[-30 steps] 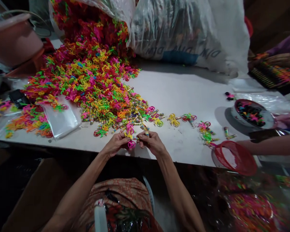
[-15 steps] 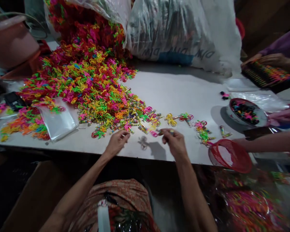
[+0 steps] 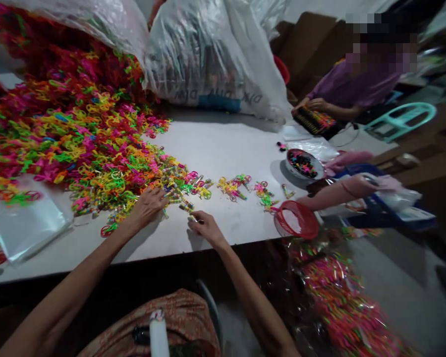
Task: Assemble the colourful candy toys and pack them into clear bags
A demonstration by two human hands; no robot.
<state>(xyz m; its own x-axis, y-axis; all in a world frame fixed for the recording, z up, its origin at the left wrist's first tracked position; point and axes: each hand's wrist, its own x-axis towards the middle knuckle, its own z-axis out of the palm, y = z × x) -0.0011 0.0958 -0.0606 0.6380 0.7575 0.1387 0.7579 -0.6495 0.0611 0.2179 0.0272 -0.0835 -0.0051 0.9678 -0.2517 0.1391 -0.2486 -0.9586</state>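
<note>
My left hand (image 3: 147,207) lies at the near right edge of a large heap of bright plastic bicycle-shaped pieces (image 3: 107,144), its fingers stretched over small clear tubes with coloured contents (image 3: 174,196). My right hand (image 3: 208,229) is just above the white table (image 3: 223,148), thumb and fingertips pinched on what looks like one such small tube (image 3: 194,218). Its exact shape is partly hidden by the fingers. Right of the heap, small clusters of bicycle pieces with tubes (image 3: 232,188) lie in a loose row toward a red mesh basket (image 3: 308,220).
Clear plastic bags (image 3: 29,218) lie at left. A big filled sack (image 3: 215,64) stands behind. At right are a bowl of dark and coloured pieces (image 3: 303,163) and a co-worker's pink-sleeved arm (image 3: 342,191). Another person in purple (image 3: 357,84) sits farther back.
The view has swung right. The pink-and-yellow piece has left my right hand, which now pinches a tube nearer the heap. My left hand has moved onto the heap's edge.
</note>
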